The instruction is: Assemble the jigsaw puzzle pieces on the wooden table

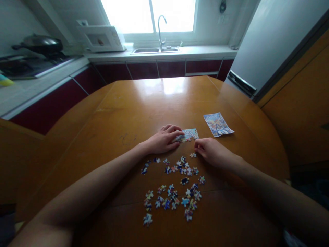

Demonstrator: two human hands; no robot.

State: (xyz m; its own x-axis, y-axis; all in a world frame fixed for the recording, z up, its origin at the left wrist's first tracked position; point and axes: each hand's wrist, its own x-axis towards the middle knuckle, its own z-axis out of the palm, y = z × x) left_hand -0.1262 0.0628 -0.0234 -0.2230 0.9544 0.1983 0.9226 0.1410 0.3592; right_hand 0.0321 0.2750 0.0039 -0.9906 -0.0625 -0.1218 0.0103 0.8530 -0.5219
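Observation:
A partly joined jigsaw puzzle [190,133] lies on the wooden table, light blue along its far side with a ragged near edge. My left hand [166,139] rests over its left end, fingers spread and touching it. At the puzzle's near right corner is my right hand [209,149], its fingers curled and pressed together; whatever they pinch is hidden. A loose puzzle piece [193,155] lies just beside the right fingertips. Many more loose pieces [185,166] are scattered nearer to me, one of them dark and face down [184,180].
A printed picture sheet [218,124] lies to the right of the puzzle, slightly creased. The wooden table [144,103] has rounded sides. Beyond it are a counter with a sink [147,50], a microwave [101,38], a pan [42,44] on the stove, and a fridge [277,41] at right.

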